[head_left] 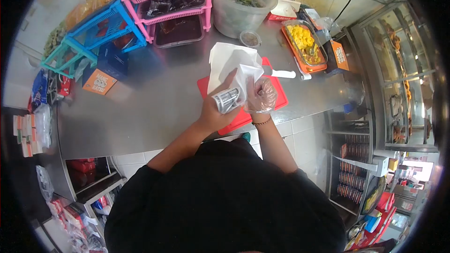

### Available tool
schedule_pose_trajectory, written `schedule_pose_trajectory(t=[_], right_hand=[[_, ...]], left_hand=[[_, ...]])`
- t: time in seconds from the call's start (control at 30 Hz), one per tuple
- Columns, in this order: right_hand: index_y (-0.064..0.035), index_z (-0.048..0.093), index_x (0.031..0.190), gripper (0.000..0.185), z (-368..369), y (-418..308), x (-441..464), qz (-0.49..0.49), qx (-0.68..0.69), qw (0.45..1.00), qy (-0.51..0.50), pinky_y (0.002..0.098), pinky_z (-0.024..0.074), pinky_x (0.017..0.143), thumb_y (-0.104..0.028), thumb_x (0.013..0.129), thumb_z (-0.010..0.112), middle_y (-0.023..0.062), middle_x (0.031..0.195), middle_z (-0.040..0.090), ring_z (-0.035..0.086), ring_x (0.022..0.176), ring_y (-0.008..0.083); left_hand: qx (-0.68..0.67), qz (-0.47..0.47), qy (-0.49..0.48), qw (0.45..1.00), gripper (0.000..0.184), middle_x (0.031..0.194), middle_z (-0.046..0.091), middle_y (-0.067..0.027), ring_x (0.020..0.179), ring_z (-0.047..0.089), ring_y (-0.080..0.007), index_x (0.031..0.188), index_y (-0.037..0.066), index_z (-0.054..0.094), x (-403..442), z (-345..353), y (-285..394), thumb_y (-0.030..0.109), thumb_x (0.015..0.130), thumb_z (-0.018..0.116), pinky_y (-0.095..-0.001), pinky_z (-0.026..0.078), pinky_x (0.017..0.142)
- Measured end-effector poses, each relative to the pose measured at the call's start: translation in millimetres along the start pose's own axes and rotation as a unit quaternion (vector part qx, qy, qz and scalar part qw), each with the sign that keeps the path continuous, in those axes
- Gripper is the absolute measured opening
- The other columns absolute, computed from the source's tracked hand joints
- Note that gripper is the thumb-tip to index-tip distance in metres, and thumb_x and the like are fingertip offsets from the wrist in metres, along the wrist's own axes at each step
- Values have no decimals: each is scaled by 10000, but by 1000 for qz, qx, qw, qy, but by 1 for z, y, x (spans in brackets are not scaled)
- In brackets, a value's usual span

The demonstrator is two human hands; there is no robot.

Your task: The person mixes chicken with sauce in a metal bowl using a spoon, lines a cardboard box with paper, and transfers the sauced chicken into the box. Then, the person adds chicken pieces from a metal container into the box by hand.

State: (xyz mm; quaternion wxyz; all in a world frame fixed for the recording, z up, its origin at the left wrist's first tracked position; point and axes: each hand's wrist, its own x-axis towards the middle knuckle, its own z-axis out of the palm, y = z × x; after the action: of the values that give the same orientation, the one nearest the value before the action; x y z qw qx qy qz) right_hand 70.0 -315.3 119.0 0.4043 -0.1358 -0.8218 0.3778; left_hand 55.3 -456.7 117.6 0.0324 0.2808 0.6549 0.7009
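My left hand (216, 112) is bare and wrapped round a white paper bag (227, 99) with dark print, held over a red cutting board (281, 94). My right hand (262, 94) wears a clear plastic glove, its fingers curled beside the bag's open side; whatever they pinch is hidden. White paper (218, 61) lies on the board behind the bag. A knife with a white handle (283, 73) rests across the board's right edge, its blade partly covered.
Pink (171, 15) and blue (108, 27) racks stand at the back left, near an orange-and-blue box (100, 82). Behind the board are a large plastic tub (241, 11) and a small lidded cup (250, 39). A tray of yellow food (303, 42) sits at right, before a glass cabinet (398, 72).
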Motion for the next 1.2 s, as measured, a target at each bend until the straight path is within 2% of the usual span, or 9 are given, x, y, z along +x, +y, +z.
schedule_pose_trajectory(t=[0.13, 0.27, 0.43, 0.57, 0.67, 0.7, 0.83, 1.0, 1.2], right_hand=[[-94, 468, 698, 220, -4, 8, 1, -86, 33, 996, 1, 321, 385, 438, -65, 725, 684, 61, 560, 463, 465, 458, 181], [-92, 490, 740, 199, 3, 23, -17, 48, 164, 984, -44, 331, 419, 479, -44, 706, 680, 88, 644, 509, 527, 531, 222], [-88, 547, 833, 186, -15, -1, -12, -139, 26, 985, -95, 333, 458, 569, -26, 701, 662, 81, 787, 576, 585, 688, 233], [-102, 578, 887, 261, -30, 3, -10, -238, -24, 953, -185, 350, 474, 634, -20, 655, 663, 70, 868, 607, 589, 797, 271], [-114, 597, 926, 301, -51, -17, -1, -346, -102, 897, -256, 344, 477, 641, -14, 648, 654, 73, 914, 616, 595, 820, 263], [-117, 602, 931, 307, -52, -20, 0, -347, -78, 898, -259, 343, 476, 627, -5, 649, 648, 71, 914, 618, 596, 796, 262], [-112, 615, 929, 290, -51, -28, 3, -294, -4, 917, -270, 318, 463, 571, 20, 671, 633, 62, 886, 630, 596, 694, 232], [-95, 620, 902, 188, -60, -48, 12, -116, 206, 926, -294, 296, 459, 576, -14, 733, 633, 62, 825, 635, 592, 672, 179], [-40, 620, 867, 147, -69, -59, 28, -110, 151, 897, -401, 242, 438, 557, 20, 734, 646, 66, 785, 628, 558, 647, 102]], left_hand=[[-79, 15, -75, 994, 743, 1242, 472, -152, 1090, 510, -214, 1307, -22, 313, -4, 10, 11, 107, 704, 728, -327, 377, 937], [-310, -6, -65, 949, 888, 1323, 330, -130, 1229, 363, -216, 1361, 8, 244, -9, 20, 14, 138, 671, 788, -330, 343, 982], [-167, -196, -89, 962, 699, 1036, 555, -45, 987, 542, -153, 1248, 40, 413, 1, -5, 12, 278, 697, 771, -293, 434, 847], [-319, -399, -73, 857, 488, 878, 586, -22, 615, 501, -77, 1099, 104, 506, 1, -48, -7, 469, 789, 600, -196, 389, 554], [-387, -414, -44, 823, 415, 811, 578, -5, 495, 386, -50, 1078, 106, 519, 7, -63, 5, 426, 817, 564, -199, 304, 469], [-369, -436, -69, 818, 441, 896, 602, -36, 618, 522, -96, 1123, 78, 519, 4, -71, -4, 334, 780, 624, -220, 417, 565], [-174, -233, -138, 947, 812, 1193, 536, -143, 1085, 512, -198, 1303, -3, 409, 3, -72, 9, 286, 628, 757, -336, 379, 952], [-468, -163, -210, 843, 782, 1091, 576, -201, 794, 631, -232, 1104, -38, 533, 5, -114, -36, 539, 608, 714, -343, 502, 685], [-52, -136, -199, 969, 439, 833, 603, -11, 634, 497, -61, 936, 39, 611, 21, -80, 32, 237, 600, 812, -216, 415, 593]])
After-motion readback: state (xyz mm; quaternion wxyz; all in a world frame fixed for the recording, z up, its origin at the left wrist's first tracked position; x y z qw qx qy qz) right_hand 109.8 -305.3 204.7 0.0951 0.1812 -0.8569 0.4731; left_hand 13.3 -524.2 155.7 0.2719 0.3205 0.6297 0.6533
